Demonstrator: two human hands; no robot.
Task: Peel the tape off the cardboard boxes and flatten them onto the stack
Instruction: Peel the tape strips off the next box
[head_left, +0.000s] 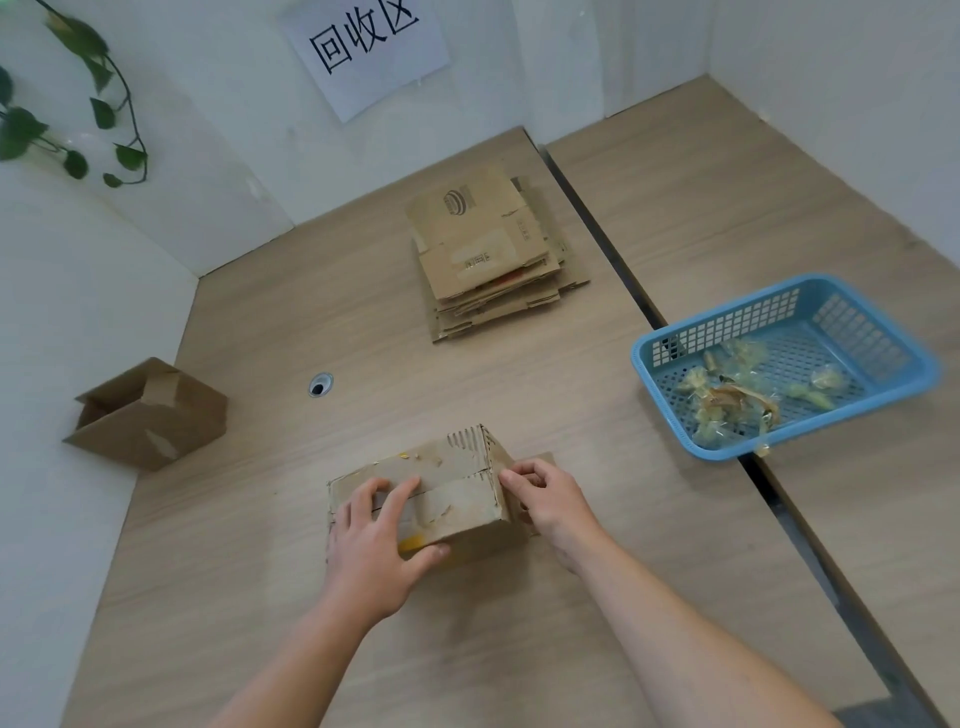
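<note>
The taped box (457, 501) sits at six o'clock of the flattened stack (488, 254), left hand (374, 545) clasping its top, right hand (545, 499) with curled fingers pinching its three o'clock end

Left hand (374, 540) covers the near left part of the cardboard box (457, 467) top; the seam beneath it is unseen. Right hand (545, 501) hides the box's right end; whether its curled fingers pinch tape or card cannot be told. Both forearms run off the bottom edge. Stack (488, 260): lower sheets mostly covered, print too small to read. Basket (717, 325) contents blurred. Plant (98, 73) cut off at upper left. Wall sign (363, 52) cropped at top.
</note>
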